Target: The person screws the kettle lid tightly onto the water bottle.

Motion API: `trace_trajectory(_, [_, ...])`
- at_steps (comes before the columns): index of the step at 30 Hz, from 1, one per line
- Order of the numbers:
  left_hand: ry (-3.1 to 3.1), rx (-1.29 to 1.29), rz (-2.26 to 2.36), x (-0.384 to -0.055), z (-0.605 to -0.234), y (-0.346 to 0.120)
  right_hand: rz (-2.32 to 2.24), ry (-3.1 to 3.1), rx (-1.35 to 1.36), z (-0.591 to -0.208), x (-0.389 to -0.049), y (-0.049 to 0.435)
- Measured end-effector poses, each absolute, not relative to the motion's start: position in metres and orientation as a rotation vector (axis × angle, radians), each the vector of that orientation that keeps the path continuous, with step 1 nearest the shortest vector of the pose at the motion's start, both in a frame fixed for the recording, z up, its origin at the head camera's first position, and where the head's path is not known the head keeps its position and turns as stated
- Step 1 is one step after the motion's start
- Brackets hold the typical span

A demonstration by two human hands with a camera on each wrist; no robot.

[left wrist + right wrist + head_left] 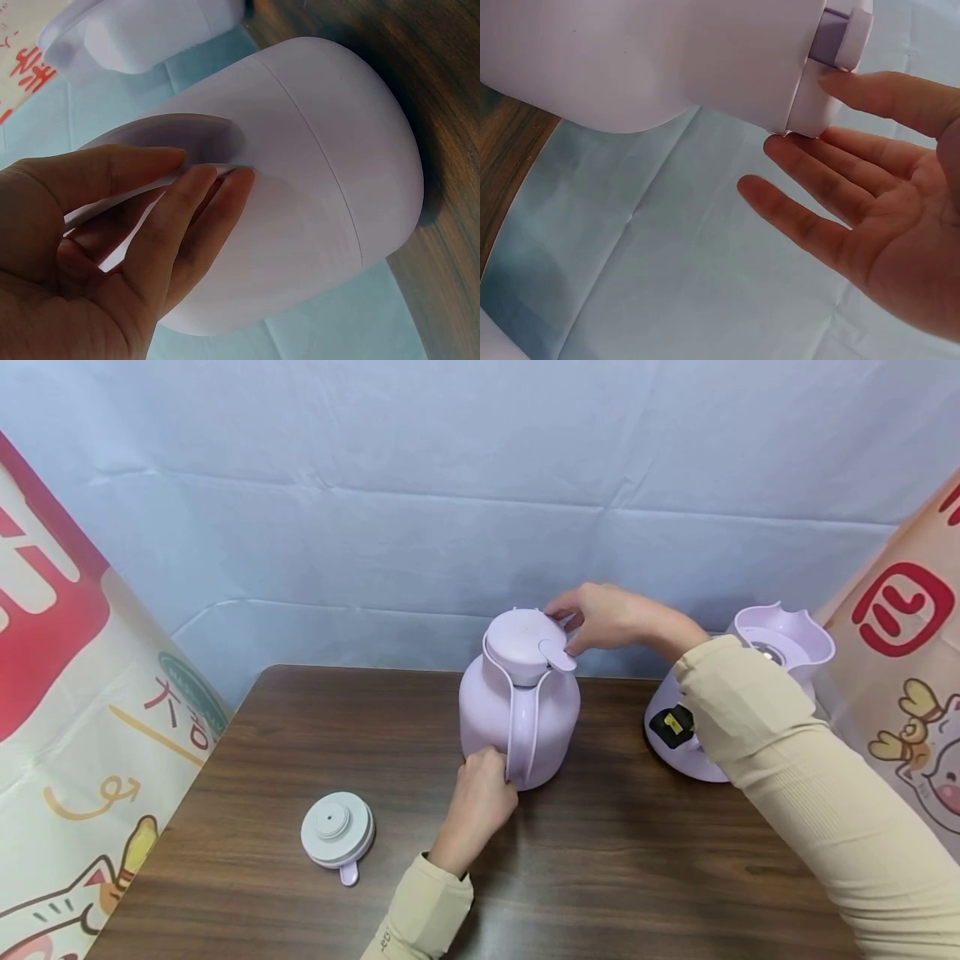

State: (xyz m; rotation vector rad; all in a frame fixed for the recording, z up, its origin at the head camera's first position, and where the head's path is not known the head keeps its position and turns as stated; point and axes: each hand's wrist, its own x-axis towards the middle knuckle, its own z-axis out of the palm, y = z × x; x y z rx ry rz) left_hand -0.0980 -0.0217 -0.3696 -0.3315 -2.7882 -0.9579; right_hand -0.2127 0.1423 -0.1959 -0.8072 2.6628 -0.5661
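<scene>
Smooth, round-bellied lilac jug (480, 710) is standing near the back edge of the woodgrain tabletop (585, 877), left hand (483, 787) pinching its handle (523, 735) at 6 o'clock, right hand (615, 617) pinching the round lid (519, 637) at 1 o'clock. Second lilac jug (690, 762), lidless, is standing at 3 o'clock, partly blocked by the ribbed beige sleeve (795, 760); loose disc-shaped lid (318, 835) is lying at 8 o'clock, creased pale-blue cloth (420, 527) hanging at 12.

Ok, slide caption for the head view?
Left hand holds a lilac jug by its handle; right hand touches the lid; another lid lies nearby.
</scene>
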Motion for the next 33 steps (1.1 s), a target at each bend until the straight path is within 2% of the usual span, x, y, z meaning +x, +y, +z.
trace_trajectory(26, [-2.759, -0.345, -0.935, -0.0976, -0.3702, -0.021, -0.566, 2.664, -0.839, -0.1973, -0.2101, 0.1429])
trace_trajectory(33, [-2.757, -0.335, -0.949, -0.0975, -0.3704, -0.0206, -0.492, 2.746, -0.747, -0.1939, -0.2063, 0.1399])
